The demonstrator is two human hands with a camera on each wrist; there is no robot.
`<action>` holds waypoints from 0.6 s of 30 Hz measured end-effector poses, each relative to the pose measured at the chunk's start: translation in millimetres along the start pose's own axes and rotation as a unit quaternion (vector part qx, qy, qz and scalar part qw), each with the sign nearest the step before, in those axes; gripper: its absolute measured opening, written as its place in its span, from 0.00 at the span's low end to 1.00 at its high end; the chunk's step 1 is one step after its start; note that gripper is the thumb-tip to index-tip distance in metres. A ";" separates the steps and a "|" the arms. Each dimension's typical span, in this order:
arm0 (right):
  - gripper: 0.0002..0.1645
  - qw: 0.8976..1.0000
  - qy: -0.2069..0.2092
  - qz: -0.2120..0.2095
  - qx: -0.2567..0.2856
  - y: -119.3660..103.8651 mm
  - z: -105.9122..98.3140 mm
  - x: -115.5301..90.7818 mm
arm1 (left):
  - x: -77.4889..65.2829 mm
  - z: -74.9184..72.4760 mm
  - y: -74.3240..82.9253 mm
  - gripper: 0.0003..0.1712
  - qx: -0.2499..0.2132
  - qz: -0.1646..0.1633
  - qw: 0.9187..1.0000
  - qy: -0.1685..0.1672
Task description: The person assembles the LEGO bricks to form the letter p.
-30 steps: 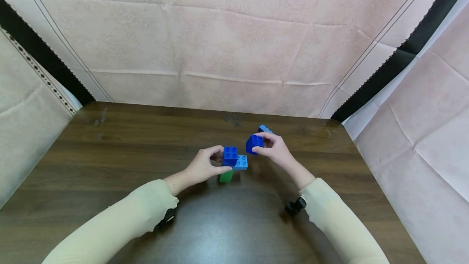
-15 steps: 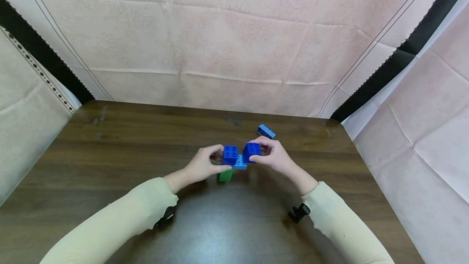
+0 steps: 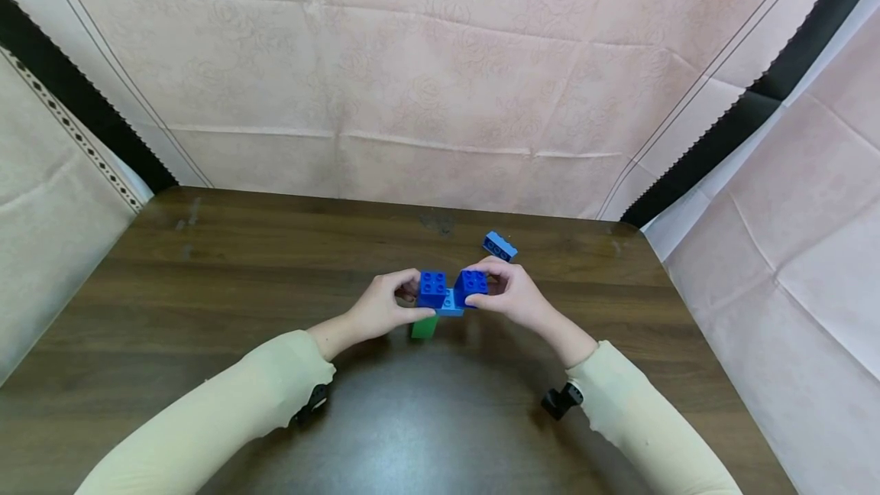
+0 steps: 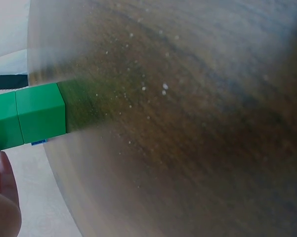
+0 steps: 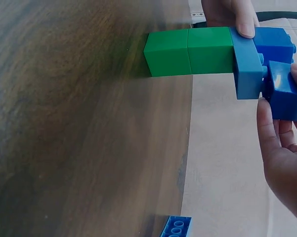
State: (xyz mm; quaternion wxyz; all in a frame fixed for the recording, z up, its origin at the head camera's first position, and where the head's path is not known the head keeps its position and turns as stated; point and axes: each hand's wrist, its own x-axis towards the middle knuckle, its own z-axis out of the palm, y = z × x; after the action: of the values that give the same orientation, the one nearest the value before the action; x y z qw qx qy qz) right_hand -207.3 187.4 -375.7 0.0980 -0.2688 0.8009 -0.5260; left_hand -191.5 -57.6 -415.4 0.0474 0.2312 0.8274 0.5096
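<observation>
Two green toy bricks (image 5: pixel 190 52) stand stacked on the table, topped by a light blue brick (image 5: pixel 248 74) that juts out to the right. A dark blue brick (image 3: pixel 432 289) sits on its left end. My left hand (image 3: pixel 380 305) grips this stack from the left, its thumb against the light blue brick in the right wrist view. Between thumb and fingers, my right hand (image 3: pixel 514 295) pinches a second dark blue brick (image 3: pixel 470 287). That brick is slightly tilted over the light blue brick's right studs, close beside the first dark blue one.
A loose blue brick (image 3: pixel 499 246) lies on its side behind my right hand, its hollow underside showing. The brown wooden table (image 3: pixel 275 250) ends at a pale cloth backdrop (image 3: pixel 385 98). Black wrist cameras (image 3: pixel 561 401) hang below both sleeves.
My right hand has brought its dark blue brick left and toward me, onto the light blue brick's right end. The loose blue brick came into fuller view. My left hand has stayed put.
</observation>
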 end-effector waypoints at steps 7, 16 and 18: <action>0.23 1.000 -0.005 0.007 -0.024 -4.6 2.2 0.1 | -0.1 -0.2 0.0 0.16 0.000 0.001 1.000 -0.002; 0.24 0.998 -0.006 0.006 -0.055 -7.1 3.1 -0.7 | -0.6 -1.0 2.2 0.16 0.015 0.000 1.000 0.003; 0.24 0.998 -0.006 0.006 -0.057 -6.6 3.2 -1.2 | -0.5 -1.2 2.1 0.16 0.019 -0.001 1.000 0.004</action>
State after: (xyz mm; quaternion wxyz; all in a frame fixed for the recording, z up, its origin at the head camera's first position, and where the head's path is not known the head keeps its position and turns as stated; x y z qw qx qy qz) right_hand -202.7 183.5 -371.3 0.0906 -0.2728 0.8307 -0.4768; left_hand -190.7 -58.1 -413.1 0.0405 0.2294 0.8373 0.4945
